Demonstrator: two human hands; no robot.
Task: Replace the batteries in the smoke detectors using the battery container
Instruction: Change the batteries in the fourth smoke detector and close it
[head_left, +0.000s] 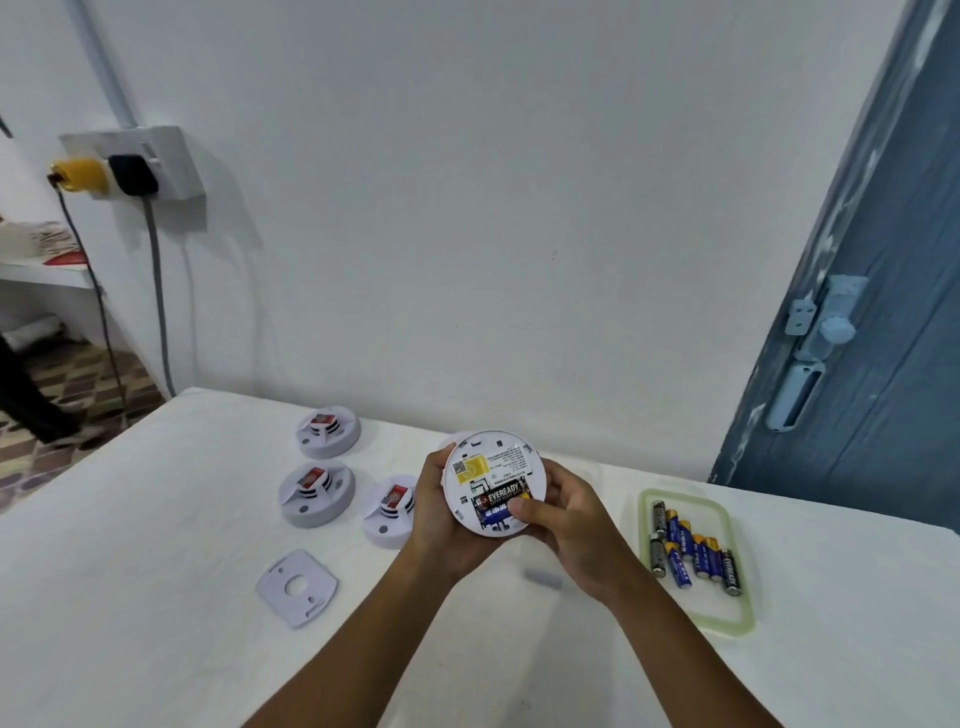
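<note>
**A:** Start with the big things. What carries everything?

**B:** A table (156, 597) under a white cloth, set against a white wall (467, 208). A blue door (883, 364) with a pale latch stands at the right, and a socket box (156, 161) with a yellow plug and a black plug hangs on the wall at the left.

**A:** And on the table?

**B:** At the right, the battery container (727, 618), a shallow clear tray with a greenish rim. In it lie loose AA batteries (696, 556), some blue and yellow, some black. At the left, three smoke detectors rest on the cloth: one far (328, 431), one nearer (316, 494) and one (387, 512) just beside the left wrist. A flat white mounting plate (297, 588) lies nearer the camera, apart from them. A small grey cover piece (543, 578) lies on the cloth below the right hand.

**A:** Where is the detector being worked on?

**B:** Held up above the table, between both hands, its back turned toward the camera. This round smoke detector (493, 467) shows a yellow label and an open battery bay.

**A:** The hands?

**B:** The left hand (441, 525) grips the detector's left edge, fingers curled behind it. The right hand (566, 525) holds the right edge, its thumb pressing on a blue battery (496, 515) in the bay.

**A:** Anything else in there?

**B:** A black Eveready battery (501, 496), seated just above the blue one.
</note>
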